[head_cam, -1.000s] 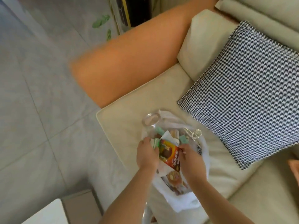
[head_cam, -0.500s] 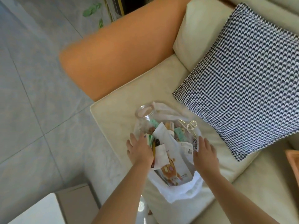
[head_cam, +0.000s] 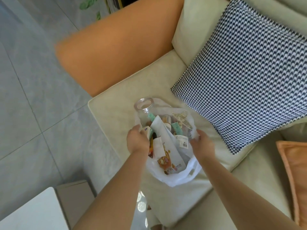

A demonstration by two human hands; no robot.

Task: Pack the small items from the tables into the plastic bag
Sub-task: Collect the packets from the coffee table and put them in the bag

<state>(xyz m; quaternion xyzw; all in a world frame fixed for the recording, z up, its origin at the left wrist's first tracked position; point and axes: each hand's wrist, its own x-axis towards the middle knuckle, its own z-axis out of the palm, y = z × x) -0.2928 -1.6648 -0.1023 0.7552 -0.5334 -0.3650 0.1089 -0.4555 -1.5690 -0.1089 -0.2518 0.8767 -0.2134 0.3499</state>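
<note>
A white plastic bag (head_cam: pixel 176 177) lies open on the cream sofa seat (head_cam: pixel 119 110). It holds a clear jar (head_cam: pixel 143 106), a white snack pouch (head_cam: pixel 167 146), green packets and several other small items. My left hand (head_cam: pixel 137 141) grips the bag's left edge, fingers curled over a small packet there. My right hand (head_cam: pixel 201 143) pinches the bag's right edge. A clear hair clip (head_cam: pixel 181 116) lies at the bag's far side.
A black-and-white houndstooth cushion (head_cam: pixel 245 77) leans on the sofa back at right. The orange armrest (head_cam: pixel 116 47) is behind the bag. An orange cushion (head_cam: pixel 294 171) is at far right. A white table corner (head_cam: pixel 33 211) stands at lower left on grey floor tiles.
A red-brown snack packet held over the bag a second ago now sits inside. Both hands have moved apart to the bag's left and right edges.
</note>
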